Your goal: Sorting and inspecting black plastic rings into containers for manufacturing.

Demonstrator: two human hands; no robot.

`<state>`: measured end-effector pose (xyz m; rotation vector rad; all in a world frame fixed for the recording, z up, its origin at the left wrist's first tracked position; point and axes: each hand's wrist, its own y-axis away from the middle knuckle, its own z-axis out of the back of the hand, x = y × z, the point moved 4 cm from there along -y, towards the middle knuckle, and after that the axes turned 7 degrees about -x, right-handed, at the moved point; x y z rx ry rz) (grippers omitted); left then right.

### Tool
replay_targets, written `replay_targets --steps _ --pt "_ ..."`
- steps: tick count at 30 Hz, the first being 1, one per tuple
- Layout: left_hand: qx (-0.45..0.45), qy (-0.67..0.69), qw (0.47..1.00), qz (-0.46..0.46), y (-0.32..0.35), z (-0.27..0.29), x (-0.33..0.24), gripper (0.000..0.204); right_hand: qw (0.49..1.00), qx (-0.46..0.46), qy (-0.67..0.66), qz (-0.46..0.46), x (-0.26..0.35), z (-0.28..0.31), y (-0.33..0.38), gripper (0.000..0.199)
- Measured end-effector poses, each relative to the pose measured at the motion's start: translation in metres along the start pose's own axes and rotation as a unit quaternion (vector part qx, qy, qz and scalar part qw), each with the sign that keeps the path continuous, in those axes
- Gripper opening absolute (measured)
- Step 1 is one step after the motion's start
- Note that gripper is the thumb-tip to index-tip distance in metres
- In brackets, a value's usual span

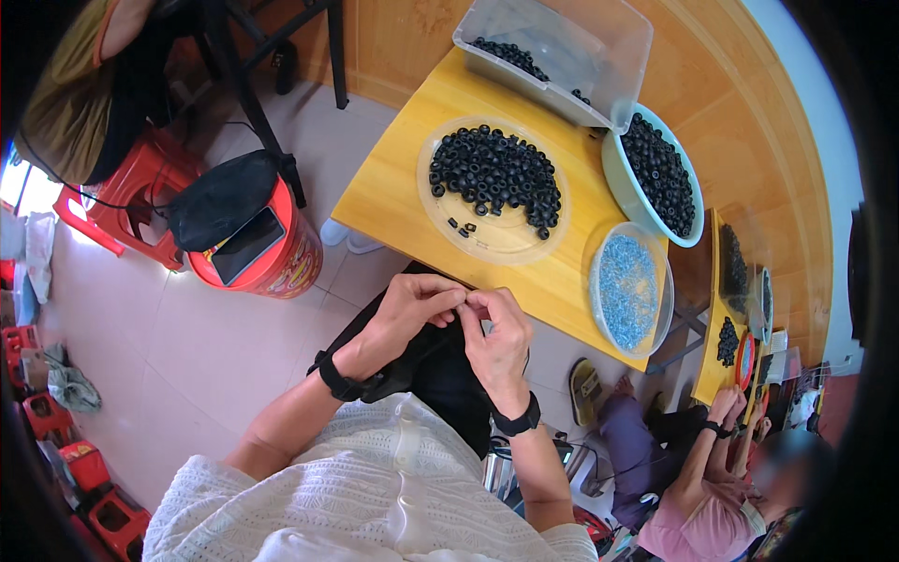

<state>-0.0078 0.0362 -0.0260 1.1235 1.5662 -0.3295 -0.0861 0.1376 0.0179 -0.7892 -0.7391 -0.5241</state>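
Both of my hands meet over my lap, just off the near edge of the yellow table (393, 201). My left hand (417, 309) has thumb and forefinger pinched together, and my right hand (496, 332) pinches right against it. Whatever lies between the fingertips is too small or hidden to make out. Closest to my hands on the table is a clear round tray (449, 239) carrying a heap of small black ring-shaped parts (496, 173). A few of these parts lie apart at its near side. To the right sits a clear round tub (660, 328) with small light-blue pieces (627, 290).
A clear plastic bin (599, 56) and a pale-blue basin (613, 173) with black parts stand at the back. On the left, a red bucket (300, 258) bears a phone (248, 245) and a black bag (220, 197). A co-worker in pink (698, 525) sits at right.
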Motion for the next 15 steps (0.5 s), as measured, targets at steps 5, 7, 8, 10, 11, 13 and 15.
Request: replay_targets --steps 5,7,8,10,11,13,15 --pt "0.056 -0.038 0.998 0.015 0.004 0.022 0.002 0.018 0.989 0.118 -0.062 -0.058 0.007 -0.003 -0.007 0.024" --pt "0.082 -0.031 0.996 0.014 0.003 0.026 -0.001 0.018 0.981 0.174 -0.07 -0.041 0.009 -0.006 -0.007 0.028" --pt "0.104 -0.036 0.994 0.019 0.003 0.027 -0.002 0.018 0.978 0.19 -0.077 -0.038 0.01 -0.008 -0.006 0.028" --pt "0.124 -0.04 0.991 0.023 0.004 0.028 -0.001 0.019 0.974 0.208 -0.083 -0.034 0.01 -0.009 -0.006 0.028" --pt "0.134 -0.036 0.99 0.031 0.004 0.028 0.0 0.019 0.972 0.214 -0.088 -0.033 0.011 -0.009 -0.006 0.027" --pt "0.14 -0.034 0.989 0.038 0.004 0.029 0.0 0.019 0.97 0.22 -0.095 -0.03 0.012 -0.009 -0.006 0.026" --pt "0.151 -0.037 0.987 0.048 0.004 0.029 0.004 0.019 0.968 0.223 -0.112 -0.036 0.008 -0.01 -0.004 0.026"
